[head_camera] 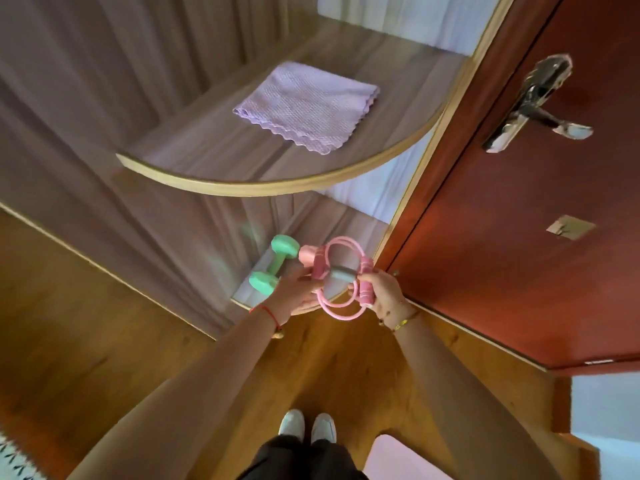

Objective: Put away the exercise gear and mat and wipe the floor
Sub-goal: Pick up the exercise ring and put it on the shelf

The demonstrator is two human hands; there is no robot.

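Observation:
A coiled pink jump rope (337, 308) with pink handles and a grey middle piece is held just above the front edge of the lower shelf (349, 220). My left hand (292, 294) grips the left handle and my right hand (381, 294) grips the right handle. A green dumbbell (273, 265) lies on that lower shelf, just left of my left hand. A folded lilac cloth (304, 107) lies on the upper rounded shelf (242, 185). A pink mat corner (398, 459) shows on the floor at the bottom.
A dark red door (519, 237) with a metal handle (540, 105) stands to the right of the shelf unit. The wooden floor (104, 323) spreads below, with my white shoes (308, 426) on it. A patterned rug edge (14, 459) shows bottom left.

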